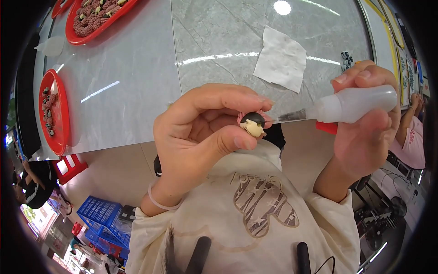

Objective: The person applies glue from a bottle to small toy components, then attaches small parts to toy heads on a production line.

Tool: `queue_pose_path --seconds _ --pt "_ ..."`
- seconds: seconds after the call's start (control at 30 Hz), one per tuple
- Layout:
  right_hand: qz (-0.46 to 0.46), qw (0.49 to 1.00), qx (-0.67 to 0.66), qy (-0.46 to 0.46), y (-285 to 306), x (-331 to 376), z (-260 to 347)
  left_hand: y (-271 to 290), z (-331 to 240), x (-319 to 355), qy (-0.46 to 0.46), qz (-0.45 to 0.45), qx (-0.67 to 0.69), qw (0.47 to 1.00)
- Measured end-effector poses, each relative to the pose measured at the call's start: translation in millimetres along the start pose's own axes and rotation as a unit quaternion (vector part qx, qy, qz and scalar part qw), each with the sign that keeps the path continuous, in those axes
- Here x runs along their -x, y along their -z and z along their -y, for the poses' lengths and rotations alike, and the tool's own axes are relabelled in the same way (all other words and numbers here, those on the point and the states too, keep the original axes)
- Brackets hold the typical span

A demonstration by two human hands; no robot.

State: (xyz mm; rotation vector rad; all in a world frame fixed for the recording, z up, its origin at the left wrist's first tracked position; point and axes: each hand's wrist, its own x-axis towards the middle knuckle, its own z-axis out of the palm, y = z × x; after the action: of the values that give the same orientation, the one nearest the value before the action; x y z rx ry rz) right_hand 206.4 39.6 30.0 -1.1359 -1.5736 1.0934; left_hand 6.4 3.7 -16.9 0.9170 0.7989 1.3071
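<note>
A small pink, black and cream figurine (253,124) is pinched between the thumb and fingers of my left hand (182,125). My right hand (362,146) grips a translucent white squeeze bottle (358,104), tilted almost level. Its narrow tip, dark near the end, points left and reaches the right side of the figurine; whether the two touch I cannot tell. Both hands are above the front edge of the grey marbled table (132,86). The side of the figurine facing my left palm is hidden.
A wrinkled white paper sheet (281,59) lies beyond my hands. Red trays (65,109) with small pink and black pieces stand at the left and far left, near another pale bottle (52,46). Small dark pieces (346,60) sit at the far right. Blue crates (100,212) are on the floor.
</note>
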Motion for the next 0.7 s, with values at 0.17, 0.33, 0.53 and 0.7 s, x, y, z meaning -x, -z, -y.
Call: queue_pose_path --seconds 0.17,0.33,0.53,0.7 --pt "-0.043 0.990 0.084 0.105 1 8 2 1 1 -1 -0.008 0.005 -0.011 1.000" --pt "0.014 0.984 0.073 0.161 9 11 5 1 2 -1 -0.004 0.002 -0.012 1.000" --pt "0.075 0.973 0.059 0.211 20 6 -5 1 1 -1 0.005 -0.008 -0.009 1.000" --pt "0.054 0.990 -0.057 0.119 13 1 -5 -2 -2 -2 0.017 -0.017 -0.008 1.000"
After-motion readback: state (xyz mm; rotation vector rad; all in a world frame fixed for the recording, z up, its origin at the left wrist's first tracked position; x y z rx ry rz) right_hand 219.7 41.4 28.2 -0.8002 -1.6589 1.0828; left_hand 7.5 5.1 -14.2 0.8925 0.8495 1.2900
